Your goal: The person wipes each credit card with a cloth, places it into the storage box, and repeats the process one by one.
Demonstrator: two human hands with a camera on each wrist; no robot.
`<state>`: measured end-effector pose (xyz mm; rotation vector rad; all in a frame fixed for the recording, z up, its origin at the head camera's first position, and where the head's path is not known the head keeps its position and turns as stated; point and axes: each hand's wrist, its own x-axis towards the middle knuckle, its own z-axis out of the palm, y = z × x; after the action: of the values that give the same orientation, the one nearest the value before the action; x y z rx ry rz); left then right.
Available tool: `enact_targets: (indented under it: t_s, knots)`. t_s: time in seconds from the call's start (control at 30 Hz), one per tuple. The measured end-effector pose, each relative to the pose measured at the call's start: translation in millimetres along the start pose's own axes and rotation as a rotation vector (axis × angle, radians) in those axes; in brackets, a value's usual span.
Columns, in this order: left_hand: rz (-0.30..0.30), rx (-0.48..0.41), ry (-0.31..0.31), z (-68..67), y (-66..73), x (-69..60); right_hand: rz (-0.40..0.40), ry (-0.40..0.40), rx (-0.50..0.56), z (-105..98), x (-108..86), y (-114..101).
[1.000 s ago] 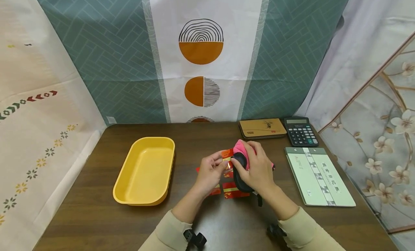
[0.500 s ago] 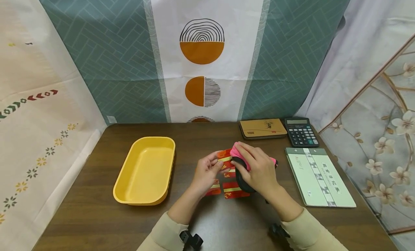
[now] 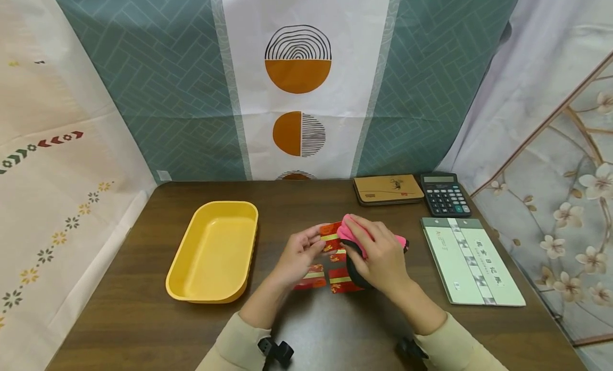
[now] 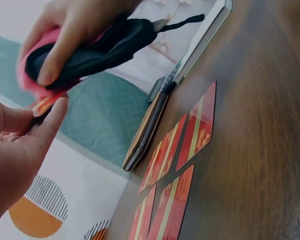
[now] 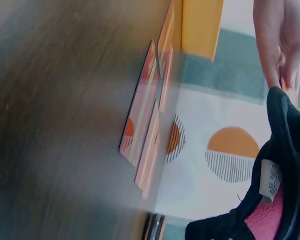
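My left hand [image 3: 297,255] pinches a red card with a gold stripe [image 3: 331,237] by its left edge, above the table. My right hand [image 3: 378,254] grips a pink and black cloth item [image 3: 351,233], its edge against the card's right side. In the left wrist view a thin black strap [image 4: 182,23] trails from this item, and in the right wrist view a white label [image 5: 270,181] shows on it. Several more red cards [image 4: 196,125] lie flat on the table below the hands; the hands partly hide them in the head view.
A yellow tray [image 3: 213,253] stands on the left of the brown table [image 3: 134,307]. At the back right are a tan notebook [image 3: 389,189] and a black calculator [image 3: 445,195]; a pale green notebook [image 3: 471,264] lies on the right.
The card and the pink and black item have moved slightly left and down with both hands. The left forearm has shifted left, and more of the lower left card shows.
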<state>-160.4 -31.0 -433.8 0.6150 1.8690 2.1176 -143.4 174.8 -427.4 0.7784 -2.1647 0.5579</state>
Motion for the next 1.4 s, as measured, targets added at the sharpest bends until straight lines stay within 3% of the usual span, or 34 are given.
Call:
enact_targets:
  t_s: [0.1,0.2,0.37,0.6,0.7,0.87,0.97,1.07,1.27,1.4]
  knots:
    - [-0.022,-0.022,0.030,-0.9,-0.3,0.1,0.026,0.016,-0.006,0.9,0.8,-2.4]
    - [-0.014,-0.045,0.070,1.5,-3.0,1.5,-0.027,-0.009,0.016,5.1,1.6,-15.4]
    - [-0.056,-0.056,0.148,0.6,-4.9,-1.0,-0.079,-0.052,0.048,9.5,-5.1,-28.2]
    - [-0.086,-0.105,0.121,-7.8,3.4,-10.2,0.062,0.150,0.018,5.0,-4.7,-12.4]
    - [-0.049,-0.099,0.093,-5.0,4.0,-11.0,0.100,0.198,0.004,8.6,-1.6,-15.7]
    - [0.076,-0.025,0.031,2.8,-0.7,-9.1,0.020,0.194,0.033,19.3,2.6,-33.5]
    - [0.092,0.000,0.040,2.4,-2.3,-11.2,-0.013,0.189,0.055,22.8,1.7,-37.3]
    - [0.060,-0.023,0.055,-1.8,0.3,-14.4,0.000,0.212,0.058,22.2,-0.2,-30.6]
    - [0.012,-0.054,0.120,-12.6,8.6,-19.5,0.134,0.260,0.048,13.3,-3.0,-6.0]
    - [-0.011,-0.065,0.152,-17.1,10.7,-21.0,0.177,0.274,0.056,8.3,-6.5,4.5]
